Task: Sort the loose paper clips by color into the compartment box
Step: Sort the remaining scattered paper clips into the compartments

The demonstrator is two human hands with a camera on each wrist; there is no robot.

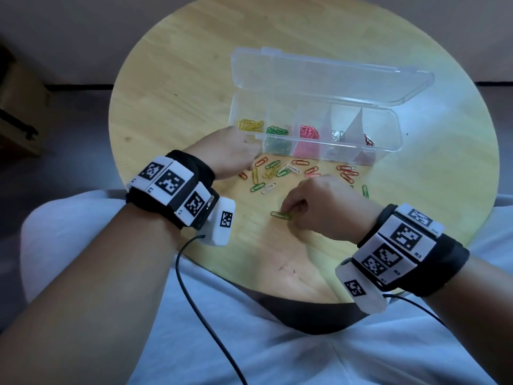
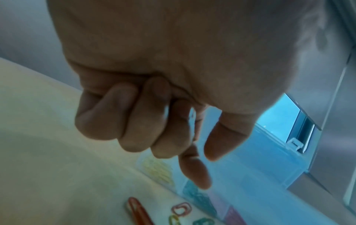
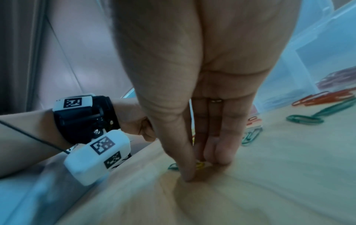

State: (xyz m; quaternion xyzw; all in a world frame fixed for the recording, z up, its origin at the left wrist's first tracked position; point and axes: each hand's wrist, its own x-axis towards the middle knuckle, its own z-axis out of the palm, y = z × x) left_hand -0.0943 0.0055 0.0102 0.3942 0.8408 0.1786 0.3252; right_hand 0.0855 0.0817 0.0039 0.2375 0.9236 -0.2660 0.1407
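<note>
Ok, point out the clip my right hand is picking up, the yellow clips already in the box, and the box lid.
green-yellow paper clip (image 1: 281, 215), head view, middle of its loop.
yellow clips (image 1: 251, 125), head view, centre of the pile in the leftmost compartment.
box lid (image 1: 327, 76), head view, middle of the clear open panel.

clear box (image 1: 388, 147), pale wooden table (image 1: 172, 87)

Right hand (image 1: 319, 207) fingertips pinch a green clip (image 1: 281, 215) on the table (image 1: 166, 107). Loose clips (image 1: 280, 170) lie just beyond it. Left hand (image 1: 230, 151) is beside the compartment box (image 1: 388, 145).

Loose coloured paper clips (image 1: 280, 173) lie scattered before the open clear compartment box (image 1: 388, 147), partly sorted
</note>
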